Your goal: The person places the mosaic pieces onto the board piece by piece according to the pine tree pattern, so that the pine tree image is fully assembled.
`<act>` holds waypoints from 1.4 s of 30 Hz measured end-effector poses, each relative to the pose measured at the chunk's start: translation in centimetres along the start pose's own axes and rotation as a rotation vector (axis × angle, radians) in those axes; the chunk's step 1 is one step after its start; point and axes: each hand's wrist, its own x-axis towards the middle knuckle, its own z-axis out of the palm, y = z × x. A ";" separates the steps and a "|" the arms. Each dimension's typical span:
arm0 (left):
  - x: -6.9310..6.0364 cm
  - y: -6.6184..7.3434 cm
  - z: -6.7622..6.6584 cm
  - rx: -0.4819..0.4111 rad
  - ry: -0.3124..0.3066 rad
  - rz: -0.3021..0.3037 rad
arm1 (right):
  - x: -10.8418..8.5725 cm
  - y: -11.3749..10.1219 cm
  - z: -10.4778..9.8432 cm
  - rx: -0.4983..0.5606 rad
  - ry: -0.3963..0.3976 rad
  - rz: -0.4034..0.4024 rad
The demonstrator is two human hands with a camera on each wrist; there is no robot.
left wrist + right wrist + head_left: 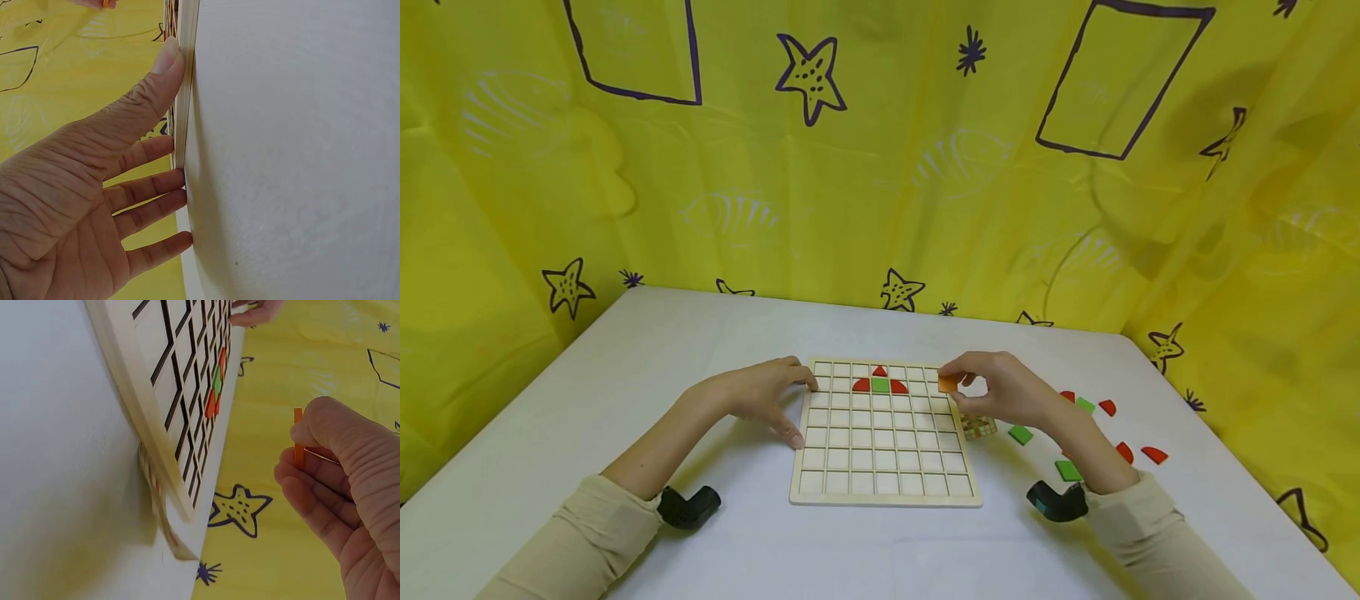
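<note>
A wooden grid board (pixel 887 500) lies on the white table. Near its far edge, a green square tile (pixel 880 384) sits with a red triangle tile (pixel 880 371) above it and red quarter-round tiles (pixel 861 385) on both sides. My left hand (pixel 760 396) touches the board's left edge with thumb and fingertips, its fingers fairly straight in the left wrist view (pixel 94 169). Above the board's far right corner, my right hand (pixel 1000 387) pinches an orange square tile (pixel 947 384) between thumb and fingers. Edge-on in the right wrist view, the orange tile (pixel 299 437) is off the board.
Loose red tiles (pixel 1154 455) and green tiles (pixel 1067 471) are scattered right of the board, partly behind my right forearm. A patterned card (pixel 977 427) lies partly under the board's right edge. A yellow curtain (pixel 880 167) hangs behind the table.
</note>
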 end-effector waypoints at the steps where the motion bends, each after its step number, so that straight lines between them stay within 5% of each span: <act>1: 0.0 0.0 0.0 0.001 0.000 0.002 | 0.2 -0.1 0.1 0.002 -0.007 -0.005; 13: 0.0 -0.1 0.0 -0.002 0.007 0.005 | 2.7 -1.1 2.0 -0.057 -0.065 -0.096; 42: -0.1 -0.1 0.0 -0.009 0.008 0.000 | 6.3 -2.4 5.3 -0.140 -0.251 -0.090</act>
